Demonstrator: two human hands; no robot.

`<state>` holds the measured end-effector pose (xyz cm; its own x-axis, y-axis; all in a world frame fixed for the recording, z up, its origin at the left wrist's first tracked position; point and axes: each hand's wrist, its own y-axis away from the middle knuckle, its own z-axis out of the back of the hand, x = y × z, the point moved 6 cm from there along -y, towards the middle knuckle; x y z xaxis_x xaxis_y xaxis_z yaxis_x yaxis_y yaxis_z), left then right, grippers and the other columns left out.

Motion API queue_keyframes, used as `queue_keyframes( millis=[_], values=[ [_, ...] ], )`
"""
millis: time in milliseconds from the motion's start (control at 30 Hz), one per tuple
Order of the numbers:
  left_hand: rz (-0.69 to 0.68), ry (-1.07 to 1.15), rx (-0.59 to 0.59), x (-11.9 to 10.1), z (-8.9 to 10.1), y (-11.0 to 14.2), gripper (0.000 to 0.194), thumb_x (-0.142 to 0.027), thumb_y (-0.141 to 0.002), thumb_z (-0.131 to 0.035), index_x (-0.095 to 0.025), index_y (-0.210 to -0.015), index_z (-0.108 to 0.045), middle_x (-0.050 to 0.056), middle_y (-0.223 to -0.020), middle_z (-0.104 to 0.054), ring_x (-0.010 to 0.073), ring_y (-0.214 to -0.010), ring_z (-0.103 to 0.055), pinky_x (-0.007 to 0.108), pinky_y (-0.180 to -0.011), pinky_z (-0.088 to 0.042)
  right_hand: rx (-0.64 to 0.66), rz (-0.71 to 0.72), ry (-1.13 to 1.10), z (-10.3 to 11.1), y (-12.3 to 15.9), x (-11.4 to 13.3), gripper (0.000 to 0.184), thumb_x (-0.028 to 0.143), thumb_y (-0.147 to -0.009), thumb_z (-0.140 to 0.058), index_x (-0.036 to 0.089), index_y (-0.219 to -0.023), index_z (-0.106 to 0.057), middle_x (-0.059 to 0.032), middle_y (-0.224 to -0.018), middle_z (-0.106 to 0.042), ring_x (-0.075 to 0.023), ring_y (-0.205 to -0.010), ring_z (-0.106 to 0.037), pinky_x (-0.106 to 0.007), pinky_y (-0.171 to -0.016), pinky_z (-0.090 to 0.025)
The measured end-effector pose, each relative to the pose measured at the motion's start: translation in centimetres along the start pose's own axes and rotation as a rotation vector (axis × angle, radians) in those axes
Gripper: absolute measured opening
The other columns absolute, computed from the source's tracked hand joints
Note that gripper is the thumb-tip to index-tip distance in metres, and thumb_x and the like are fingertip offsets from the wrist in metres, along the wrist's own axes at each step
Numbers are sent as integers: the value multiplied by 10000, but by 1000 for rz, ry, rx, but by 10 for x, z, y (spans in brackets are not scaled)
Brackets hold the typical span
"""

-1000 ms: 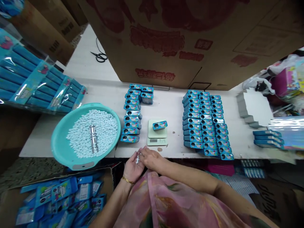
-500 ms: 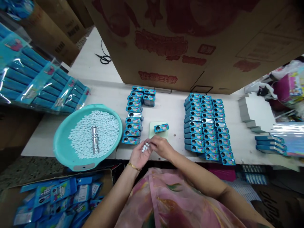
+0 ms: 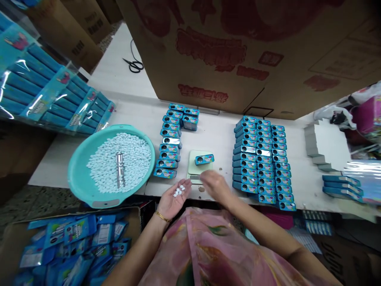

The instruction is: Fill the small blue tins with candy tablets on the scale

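The left hand (image 3: 175, 198) lies open, cupping white candies (image 3: 179, 191); the blurred right hand's (image 3: 216, 184) grip is unclear.

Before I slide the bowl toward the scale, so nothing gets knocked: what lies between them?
In the head view, a row of blue tins stands between the green bowl and the scale.

moderate, cool light falls on the white table (image 3: 208, 131), while the tall carton (image 3: 220, 51) stands in shadow. glare streaks the plastic wrap (image 3: 35, 89) and shiny sheet (image 3: 361, 171). motion blurs the right hand (image 3: 214, 183); the edges look stretched and soft.
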<state>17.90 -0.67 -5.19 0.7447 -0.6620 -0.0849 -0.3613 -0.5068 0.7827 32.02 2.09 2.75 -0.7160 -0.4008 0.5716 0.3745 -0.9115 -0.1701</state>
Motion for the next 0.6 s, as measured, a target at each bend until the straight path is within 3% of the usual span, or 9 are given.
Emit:
queue_keyframes(
  millis=[67,133,267,433,600],
  values=[
    [82,-42,0,15,5,3,226,-142,-791,-395,-67,-852,-599,118,-848,-640,171,-815,-598,297,-748,-473,204,138,28,-23,11,32,224,171,-817,-399,170,-1004,-521,-73,-938,-556,-153,-894,-488,-279,-753,-423],
    [150,-64,-14,28,9,7,231,-176,-795,-403,-72,-859,-599,99,-805,-643,155,-762,-605,277,-731,-470,330,167,83,-39,19,52,253,156,-806,-417,146,-1050,-481,-85,-980,-527,-167,-921,-467,-294,-765,-411],
    [208,-55,-35,39,13,15,176,-195,-778,-443,-106,-787,-595,56,-737,-639,159,-759,-606,288,-770,-447,427,104,72,-51,23,58,236,191,-797,-455,122,-1022,-469,-76,-942,-504,-169,-881,-457,-278,-734,-408],
    [225,-57,-39,40,11,19,159,-188,-777,-443,-106,-727,-569,43,-653,-620,151,-679,-611,300,-752,-454,413,-3,35,-56,22,47,135,207,-772,-498,142,-889,-507,-55,-866,-503,-162,-786,-456,-275,-679,-406],
    [144,-41,10,31,-3,9,190,-141,-790,-408,-98,-685,-560,28,-598,-600,101,-584,-587,253,-706,-476,235,-54,-201,-43,15,37,143,122,-801,-418,172,-864,-536,-27,-826,-521,-126,-810,-474,-249,-725,-401]
  ],
)
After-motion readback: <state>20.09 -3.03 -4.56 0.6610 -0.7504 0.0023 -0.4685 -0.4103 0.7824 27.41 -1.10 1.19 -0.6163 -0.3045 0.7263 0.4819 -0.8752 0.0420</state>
